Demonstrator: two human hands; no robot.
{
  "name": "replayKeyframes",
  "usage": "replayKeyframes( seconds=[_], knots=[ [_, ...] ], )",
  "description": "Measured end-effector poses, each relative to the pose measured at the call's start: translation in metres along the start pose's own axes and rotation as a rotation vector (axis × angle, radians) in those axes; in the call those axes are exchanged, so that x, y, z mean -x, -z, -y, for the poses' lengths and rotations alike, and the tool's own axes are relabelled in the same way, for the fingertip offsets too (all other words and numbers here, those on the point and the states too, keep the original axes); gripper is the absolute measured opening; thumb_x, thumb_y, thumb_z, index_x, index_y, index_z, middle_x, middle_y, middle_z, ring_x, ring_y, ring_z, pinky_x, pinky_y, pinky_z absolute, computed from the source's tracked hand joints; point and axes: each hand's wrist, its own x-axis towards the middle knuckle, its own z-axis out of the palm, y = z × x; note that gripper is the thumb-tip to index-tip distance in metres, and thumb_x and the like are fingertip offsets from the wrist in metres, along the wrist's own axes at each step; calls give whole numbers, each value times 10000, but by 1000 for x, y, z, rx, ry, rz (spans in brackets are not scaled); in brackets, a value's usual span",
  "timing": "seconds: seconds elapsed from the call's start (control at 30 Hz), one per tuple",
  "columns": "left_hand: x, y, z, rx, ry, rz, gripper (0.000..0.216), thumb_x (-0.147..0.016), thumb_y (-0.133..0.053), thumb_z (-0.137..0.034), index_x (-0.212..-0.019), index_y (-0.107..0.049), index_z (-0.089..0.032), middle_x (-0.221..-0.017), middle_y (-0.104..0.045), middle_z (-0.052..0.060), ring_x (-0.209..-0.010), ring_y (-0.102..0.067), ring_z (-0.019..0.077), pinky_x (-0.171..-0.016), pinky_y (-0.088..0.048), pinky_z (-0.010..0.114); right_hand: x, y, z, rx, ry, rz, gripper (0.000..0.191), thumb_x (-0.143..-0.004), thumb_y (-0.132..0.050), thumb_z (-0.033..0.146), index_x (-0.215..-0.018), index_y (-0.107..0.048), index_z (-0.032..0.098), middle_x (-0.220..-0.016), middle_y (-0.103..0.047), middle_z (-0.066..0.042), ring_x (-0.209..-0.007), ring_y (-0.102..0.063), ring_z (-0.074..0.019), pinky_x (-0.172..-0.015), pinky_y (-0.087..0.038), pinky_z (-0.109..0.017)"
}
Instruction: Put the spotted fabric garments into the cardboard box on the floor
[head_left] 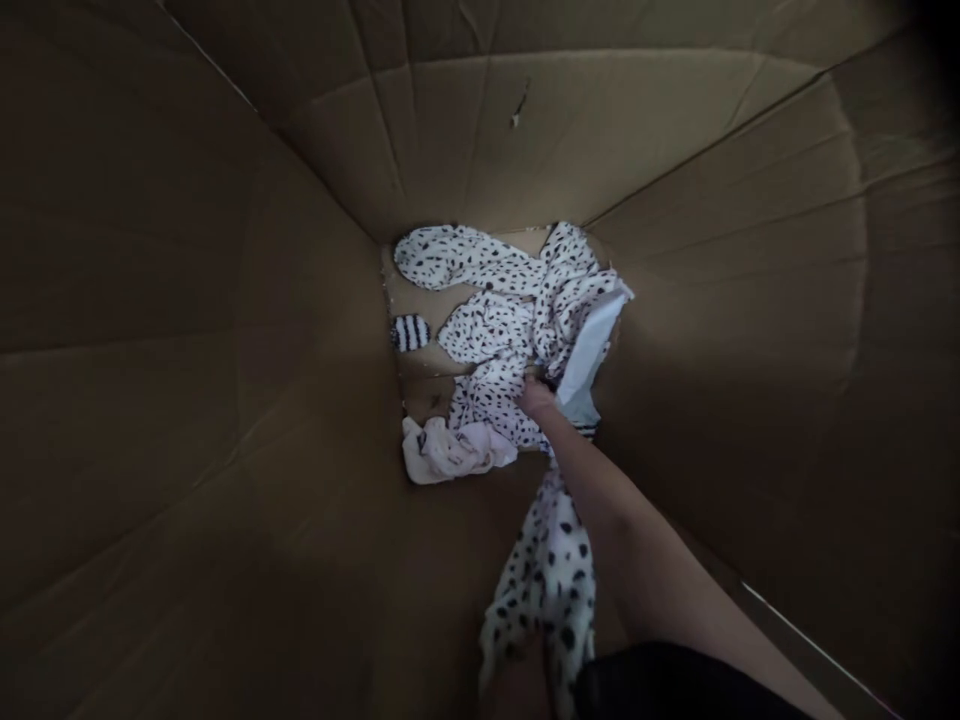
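Head view looks down into a deep corrugated cardboard box (187, 300), whose brown walls narrow toward the box floor (424, 395) near the middle of the frame. The right hand (536, 398) reaches in from the lower right on a bare forearm (600, 500) and rests against the white, black-spotted cloth (491, 330) heaped on the box floor. Its fingers look curled together and sunk into the fabric, but they are dim and mostly hidden, so I cannot tell whether they are clamped on it. A long stretch of the same print (547, 590) hangs just below the forearm, running from the near edge of the box floor to the bottom of the frame; I cannot tell whether it is one piece with the heap. Beside it, at the lower edge, is a dim skin-toned patch (514, 685), too dark to tell whether it is the left hand or what any fingers there are doing. A dark sleeve (675, 680) crosses the lower edge under the forearm. On the box floor, a small black-and-white striped roll of cloth (410, 333) lies left of the heap, apart from it. A crumpled pale pink cloth (450, 450) touches the heap at the near edge, and a white and pale blue fabric panel (589, 345) lies along its right side.
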Motion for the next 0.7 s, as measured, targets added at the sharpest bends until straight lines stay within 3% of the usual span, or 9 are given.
replayKeyframes(
  seconds=[0.1,0.2,0.27,0.33,0.43,0.5,0.6,0.67,0.7],
  knots=[
    [7,3,-8,-327,1,-33,363,-591,-581,-143,-930,-675,-234,-847,-640,180,-811,-586,378,-678,-406,489,22,-11,-9,102,-9,7,210,-861,-467,236,-1032,-524,126,-1007,-561,-84,-912,-534,-171,-824,-421,-386],
    [27,12,-29,-449,-213,-193,339,-508,-516,-51,-775,-673,-189,-868,-613,153,-862,-553,356,-727,-408,477,67,-5,-2,164,157,96,239,-858,-447,260,-1037,-532,126,-925,-595,-105,-856,-555,-192,-751,-414,-330],
    [41,16,-42,-454,-378,-283,376,-459,-491,-34,-767,-657,-171,-1018,-566,141,-1006,-481,330,-851,-374,448,100,5,5,177,316,207,217,-835,-469,271,-993,-573,164,-892,-618,-93,-837,-564,-192,-719,-397,-286],
    [51,20,-51,-426,-507,-368,378,-439,-482,-44,-765,-635,-159,-1238,-445,115,-1178,-338,313,-975,-292,412,132,16,10,177,473,329,163,-792,-521,252,-918,-612,203,-876,-634,-52,-834,-568,-171,-708,-386,-244],
    [59,24,-55,-382,-616,-465,281,-474,-489,-54,-719,-594,-143,-1444,-122,32,-1311,-79,283,-1068,-167,371,170,28,12,77,629,563,122,-737,-568,179,-830,-647,191,-834,-646,-22,-793,-568,-138,-677,-387,-205],
    [59,29,-56,-353,-563,-408,264,-536,-503,-78,-771,-604,-142,-1451,-81,42,-1307,-137,262,-1056,-213,346,183,35,15,-117,625,769,134,-738,-584,175,-849,-656,155,-805,-648,-23,-739,-562,-116,-654,-397,-187],
    [56,36,-57,-384,-397,-210,379,-576,-535,-135,-947,-605,-150,-1318,-357,114,-1191,-363,247,-987,-318,332,169,45,25,-350,470,1054,186,-742,-616,234,-888,-661,129,-747,-643,-7,-656,-548,-90,-618,-420,-176],
    [53,37,-59,-465,-335,-77,400,-571,-551,-155,-967,-608,-146,-1154,-502,118,-1108,-430,274,-947,-350,372,131,52,34,-346,305,956,184,-731,-631,212,-895,-660,133,-733,-639,3,-649,-554,-94,-629,-438,-196],
    [50,35,-60,-489,-311,-27,399,-592,-538,-162,-984,-609,-147,-1109,-533,116,-1083,-449,283,-927,-363,384,104,56,37,-312,165,668,185,-687,-668,161,-869,-660,127,-738,-639,5,-668,-561,-105,-659,-447,-213]
  ],
)
